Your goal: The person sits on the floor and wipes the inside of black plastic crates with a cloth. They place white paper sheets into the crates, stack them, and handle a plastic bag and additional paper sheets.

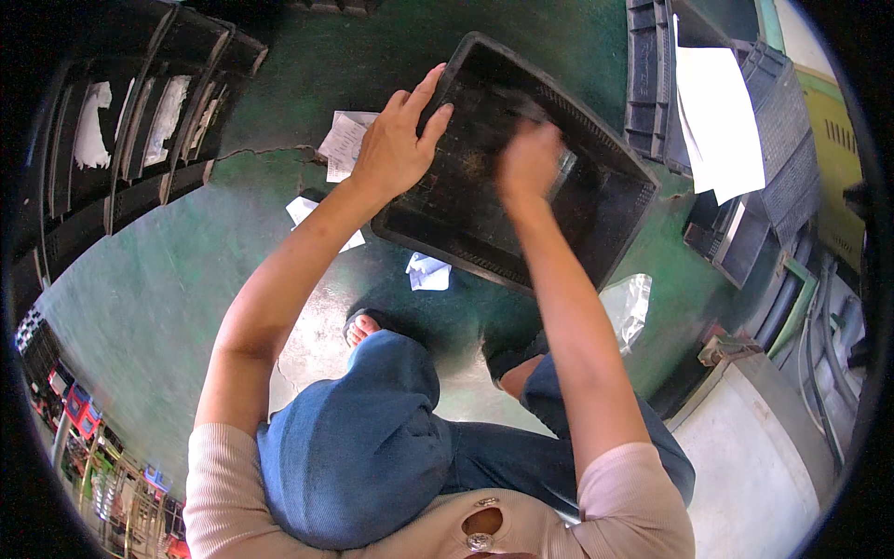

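Knees in blue jeans (358, 447) closest to lens, sandalled feet below on green floor (168, 289), both forearms running up from them.

Black plastic crate (521, 186) tipped up on floor ahead of feet, open side facing camera, long axis running from upper left to lower right, near corner pointing at the feet. Far walls dark, interior detail hard to read.

Left hand (396, 140) clamped over crate's left rim, thumb inside, fingers wrapped outside; firm hold on rim. Right hand (529, 160) inside crate, right of the left-hand grip, motion-blurred; closed around something pale and smeared, can't tell what, can't tell how tight.

Stacked black crates (140, 121) well left of the grip, cut by lens rim. More dark crates with white sheet (722, 121) to the right, partly cropped. Clear plastic bag (629, 307) below right of crate. Paper scraps (346, 142) just behind left hand, partly hidden by it; crumpled paper (428, 272) under crate's near edge.
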The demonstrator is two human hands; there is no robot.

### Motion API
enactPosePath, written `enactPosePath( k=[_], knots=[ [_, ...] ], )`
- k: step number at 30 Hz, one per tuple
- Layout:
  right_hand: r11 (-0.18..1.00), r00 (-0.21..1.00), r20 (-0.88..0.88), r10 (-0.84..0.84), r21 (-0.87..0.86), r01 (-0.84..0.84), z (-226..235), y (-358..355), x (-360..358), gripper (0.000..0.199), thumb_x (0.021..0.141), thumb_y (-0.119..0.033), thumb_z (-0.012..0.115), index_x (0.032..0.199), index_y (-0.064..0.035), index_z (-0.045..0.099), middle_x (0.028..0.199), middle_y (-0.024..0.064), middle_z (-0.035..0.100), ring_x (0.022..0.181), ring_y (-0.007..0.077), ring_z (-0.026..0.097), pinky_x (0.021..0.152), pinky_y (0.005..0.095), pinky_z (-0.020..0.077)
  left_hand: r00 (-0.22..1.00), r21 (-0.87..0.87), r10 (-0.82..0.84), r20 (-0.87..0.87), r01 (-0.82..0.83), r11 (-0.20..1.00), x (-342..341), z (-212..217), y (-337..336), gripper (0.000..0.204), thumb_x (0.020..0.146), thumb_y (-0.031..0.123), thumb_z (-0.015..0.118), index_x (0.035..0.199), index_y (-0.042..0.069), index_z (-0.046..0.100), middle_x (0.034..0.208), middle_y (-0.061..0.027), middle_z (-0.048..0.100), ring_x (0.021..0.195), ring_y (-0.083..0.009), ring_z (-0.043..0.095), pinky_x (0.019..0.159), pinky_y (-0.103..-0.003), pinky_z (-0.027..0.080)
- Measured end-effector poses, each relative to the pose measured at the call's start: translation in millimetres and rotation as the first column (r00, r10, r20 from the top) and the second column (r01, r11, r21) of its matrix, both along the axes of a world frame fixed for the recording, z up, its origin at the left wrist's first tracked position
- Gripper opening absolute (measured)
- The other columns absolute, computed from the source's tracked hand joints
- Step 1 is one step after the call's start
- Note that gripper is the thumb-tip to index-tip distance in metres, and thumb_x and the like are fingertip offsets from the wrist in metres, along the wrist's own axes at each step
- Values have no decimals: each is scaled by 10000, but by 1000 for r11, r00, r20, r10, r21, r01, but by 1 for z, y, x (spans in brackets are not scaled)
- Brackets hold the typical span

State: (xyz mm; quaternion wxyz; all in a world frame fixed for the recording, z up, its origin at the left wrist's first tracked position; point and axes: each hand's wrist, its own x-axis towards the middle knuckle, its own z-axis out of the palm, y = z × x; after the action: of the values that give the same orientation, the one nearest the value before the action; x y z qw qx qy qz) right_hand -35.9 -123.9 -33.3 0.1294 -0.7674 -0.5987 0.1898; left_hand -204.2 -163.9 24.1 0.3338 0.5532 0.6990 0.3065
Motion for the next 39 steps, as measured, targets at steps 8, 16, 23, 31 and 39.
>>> enactPosePath(
  k=[8,16,23,31,39],
  knots=[
    [826,750,375,545,-84,-558,10,3,47,339,743,-84,598,1071,-113,516,1066,136,458,1000,362,487,653,442,546,998,106,50,45,-55,993,-3,-9,-1,476,898,302,499,1355,225,391,890,-189,529,816,-362,556,740,-426,447],
    [981,841,515,165,4,-194,-8,4,68,218,828,-170,513,989,-23,521,1079,186,430,983,386,454,737,461,502,999,60,33,-15,-33,998,2,-8,-1,467,908,258,493,1357,188,388,936,-196,555,885,-366,559,798,-410,440],
    [675,707,329,626,226,-702,-12,8,-36,253,775,-105,519,1020,-47,543,1155,174,475,1043,379,478,825,452,468,996,65,80,-31,-78,995,-7,-9,1,455,916,240,486,1354,164,391,1056,-217,576,1005,-353,556,870,-389,428],
    [780,755,218,618,-54,-623,34,5,127,381,753,-207,646,1101,-142,505,1190,143,457,1076,346,495,855,484,442,995,64,95,-16,-94,994,-8,-10,-1,447,919,273,491,1346,172,408,1038,-201,588,981,-330,568,872,-372,425],
    [616,636,195,746,158,-771,-18,14,-20,443,684,-115,668,1092,-49,507,1102,184,491,1015,364,512,759,435,501,995,116,88,-47,-82,990,-8,-12,1,440,916,267,492,1337,160,419,1081,-207,588,1003,-329,574,869,-359,431]
  ],
)
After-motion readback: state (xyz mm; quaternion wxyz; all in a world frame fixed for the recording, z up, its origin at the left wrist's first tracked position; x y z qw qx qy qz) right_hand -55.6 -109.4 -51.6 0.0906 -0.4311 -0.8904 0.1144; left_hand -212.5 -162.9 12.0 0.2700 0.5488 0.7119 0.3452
